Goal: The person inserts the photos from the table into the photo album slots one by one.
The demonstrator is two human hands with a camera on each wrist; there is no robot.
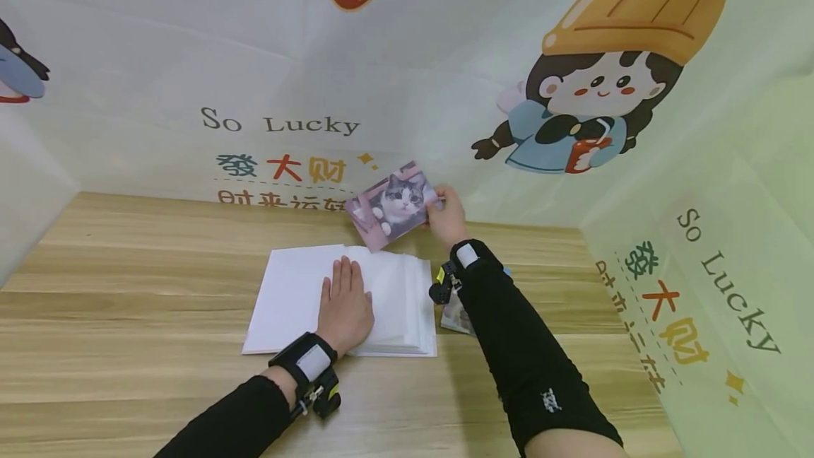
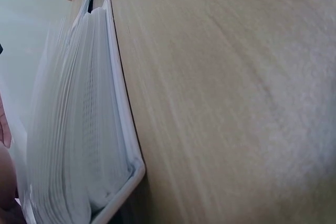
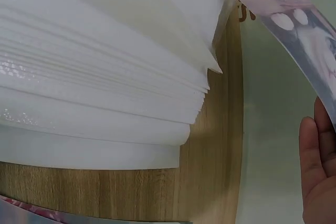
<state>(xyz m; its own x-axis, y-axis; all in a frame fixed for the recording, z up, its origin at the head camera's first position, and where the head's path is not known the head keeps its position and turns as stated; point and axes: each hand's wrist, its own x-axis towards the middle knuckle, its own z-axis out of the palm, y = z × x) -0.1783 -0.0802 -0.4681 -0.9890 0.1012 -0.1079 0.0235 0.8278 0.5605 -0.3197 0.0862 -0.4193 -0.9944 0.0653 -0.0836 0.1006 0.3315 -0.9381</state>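
Observation:
An open photo album [image 1: 292,302] with white sleeve pages lies on the wooden table. My left hand [image 1: 345,309] rests flat on it near the middle fold, fingers straight and pointing away from me. In my right hand [image 1: 448,218] a cat photo [image 1: 400,203] is pinched by its right edge, tilted just above the album's far edge. From the right wrist, the photo [image 3: 294,19] shows with its corner against a clear sleeve at the page edge. The left wrist view shows the album's thick page stack [image 2: 79,119] from the side, with a sliver of the left hand.
Beside the album's right edge, partly under the right forearm, lie more photos [image 1: 456,318]. A printed cloth backdrop [image 1: 413,90] rises behind the wooden table [image 1: 159,267] and along its sides.

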